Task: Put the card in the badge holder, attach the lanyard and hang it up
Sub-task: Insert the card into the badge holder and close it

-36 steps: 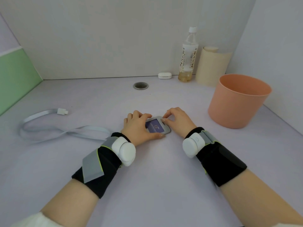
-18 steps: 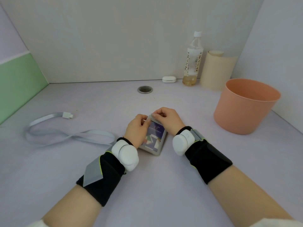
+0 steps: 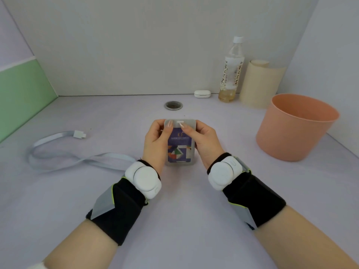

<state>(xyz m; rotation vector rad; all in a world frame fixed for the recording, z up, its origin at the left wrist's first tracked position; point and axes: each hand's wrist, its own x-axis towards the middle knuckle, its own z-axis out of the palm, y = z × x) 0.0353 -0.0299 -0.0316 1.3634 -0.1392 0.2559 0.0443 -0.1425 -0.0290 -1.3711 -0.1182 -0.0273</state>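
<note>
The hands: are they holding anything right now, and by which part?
Yes. Both hands, left and right, hold the badge holder upright off the table, gripping its two long side edges, with thumbs pressed on its front near the slotted top.

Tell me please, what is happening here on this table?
A person holds a badge holder upright above the table with both hands: left hand on one side, right hand on the other, thumbs near its slot at the top. A colourful card shows inside it. The lanyard lies loose on the table to the left, not yet attached. A pink bucket and a bottle stand to the right.
</note>
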